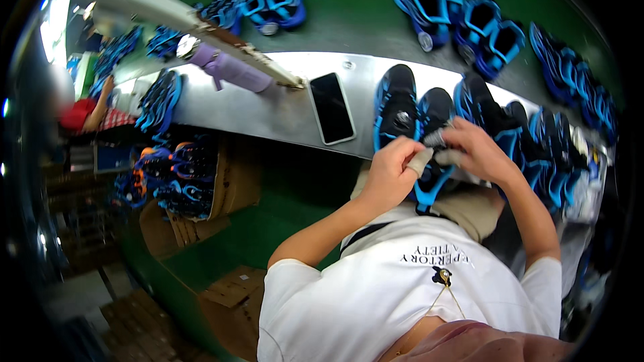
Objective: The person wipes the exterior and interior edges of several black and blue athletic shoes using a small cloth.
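Black and blue, the shoe in hand [429, 181] sits right of centre in the frame, over the person's lap and just below the edge of the metal bench [282, 110]. The left hand [392, 174] and right hand [473, 151] are close together on it, each pinching at the pale, greyish piece [436, 139] at its upper part; whether that piece is a tag, a strap end or stuffing cannot be told. The left thumb appears wrapped in light tape.

To do this well, it seems best to keep the shoe steadied against the lap with one hand while the other works the small piece, pulling evenly so the blue trim is not creased, and keeping the fingertips near the piece's root rather than its tip.

Above the hands, more black-and-blue shoes [399, 104] stand in a row on the bench, running toward the right edge of the frame. A dark phone [331, 107] lies flat on the bench, left of them and apart from the hands. Further up, on the green belt [349, 20], blue shoes [429, 3] lie in loose groups. A lilac bottle [231, 70] lies at upper left under a slanted rail. At lower left, cardboard boxes [201, 181] hold more shoes on the floor, and another person's arm [100, 107] shows at far left.
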A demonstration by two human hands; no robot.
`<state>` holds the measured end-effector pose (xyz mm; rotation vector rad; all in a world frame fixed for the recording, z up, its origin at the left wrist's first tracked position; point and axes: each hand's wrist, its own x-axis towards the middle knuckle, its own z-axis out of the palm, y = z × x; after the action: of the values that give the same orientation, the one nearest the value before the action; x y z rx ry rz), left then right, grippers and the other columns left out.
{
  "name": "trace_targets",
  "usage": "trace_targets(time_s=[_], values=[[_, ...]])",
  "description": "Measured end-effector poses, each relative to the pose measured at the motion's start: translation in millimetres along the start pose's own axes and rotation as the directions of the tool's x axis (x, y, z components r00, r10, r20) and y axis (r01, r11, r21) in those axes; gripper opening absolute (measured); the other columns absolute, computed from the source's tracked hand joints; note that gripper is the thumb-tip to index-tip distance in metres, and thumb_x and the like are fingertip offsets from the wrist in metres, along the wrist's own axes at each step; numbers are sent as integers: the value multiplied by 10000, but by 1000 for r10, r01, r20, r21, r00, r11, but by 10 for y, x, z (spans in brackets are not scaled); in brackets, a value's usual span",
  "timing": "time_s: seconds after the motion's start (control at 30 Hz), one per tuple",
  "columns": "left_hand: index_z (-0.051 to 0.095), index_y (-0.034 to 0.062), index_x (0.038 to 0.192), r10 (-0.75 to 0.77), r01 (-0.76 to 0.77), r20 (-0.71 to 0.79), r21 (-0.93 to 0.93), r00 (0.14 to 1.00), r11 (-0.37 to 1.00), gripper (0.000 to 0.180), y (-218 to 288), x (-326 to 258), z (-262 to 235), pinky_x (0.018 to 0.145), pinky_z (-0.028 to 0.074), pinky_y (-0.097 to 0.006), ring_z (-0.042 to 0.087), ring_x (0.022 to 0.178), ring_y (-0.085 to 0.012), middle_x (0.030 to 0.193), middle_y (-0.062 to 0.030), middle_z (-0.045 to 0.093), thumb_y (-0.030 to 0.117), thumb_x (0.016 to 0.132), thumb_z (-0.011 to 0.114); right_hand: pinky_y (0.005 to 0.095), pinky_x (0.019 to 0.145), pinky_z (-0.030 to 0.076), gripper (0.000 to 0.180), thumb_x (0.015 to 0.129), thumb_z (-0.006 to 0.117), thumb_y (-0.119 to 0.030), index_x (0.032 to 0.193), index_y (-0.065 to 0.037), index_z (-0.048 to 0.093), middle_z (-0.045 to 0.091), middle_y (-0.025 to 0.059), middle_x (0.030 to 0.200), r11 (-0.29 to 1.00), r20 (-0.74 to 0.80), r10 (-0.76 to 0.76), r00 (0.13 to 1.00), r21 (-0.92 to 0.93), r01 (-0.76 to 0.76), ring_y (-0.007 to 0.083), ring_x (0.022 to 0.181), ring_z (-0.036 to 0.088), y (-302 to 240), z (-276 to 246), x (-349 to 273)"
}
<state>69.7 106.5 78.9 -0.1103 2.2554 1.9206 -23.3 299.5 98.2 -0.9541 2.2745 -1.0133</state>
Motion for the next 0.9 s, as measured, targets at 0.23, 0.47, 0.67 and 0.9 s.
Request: trace_targets(time_s=[0.23, 0.47, 0.67, 0.9], values=[[553, -41, 1137, -430, 533, 315, -472, 846, 702, 260, -53, -210, 301, 683, 539, -291, 635, 796, -176, 1036, -111, 613, 159, 985, 489, 391, 662, 461, 315, 731, 746, -221, 951, -29, 629, 501, 136, 806, 986, 6, 28, 1000, 164, -29, 329, 747, 539, 25, -2, -77], [537, -29, 1156, -433, 476, 249, -674, 866, 565, 241, -221, -118, 485, 745, 544, -306, 641, 969, -233, 1073, -110, 606, 128, 986, 470, 358, 705, 447, 315, 743, 738, -177, 1003, -33, 634, 495, 123, 859, 998, -80, 53, 995, -9, -54, 285, 814, 534, 67, 99, -35], [564, -21, 1145, -430, 463, 229, -662, 874, 589, 231, -280, -111, 532, 720, 555, -285, 635, 1011, -218, 1101, -106, 613, 122, 979, 490, 385, 700, 459, 335, 721, 743, -189, 986, -22, 621, 539, 131, 861, 998, -166, 58, 984, 34, -53, 310, 812, 564, 148, 216, -61], [562, -6, 1177, -407, 429, 200, -662, 891, 615, 246, -252, -97, 574, 700, 566, -292, 628, 1010, -198, 1123, -119, 610, 86, 979, 449, 370, 687, 451, 329, 714, 750, -191, 967, -28, 616, 516, 119, 829, 997, -91, -48, 995, 64, 54, 306, 801, 531, 281, 140, -66]])
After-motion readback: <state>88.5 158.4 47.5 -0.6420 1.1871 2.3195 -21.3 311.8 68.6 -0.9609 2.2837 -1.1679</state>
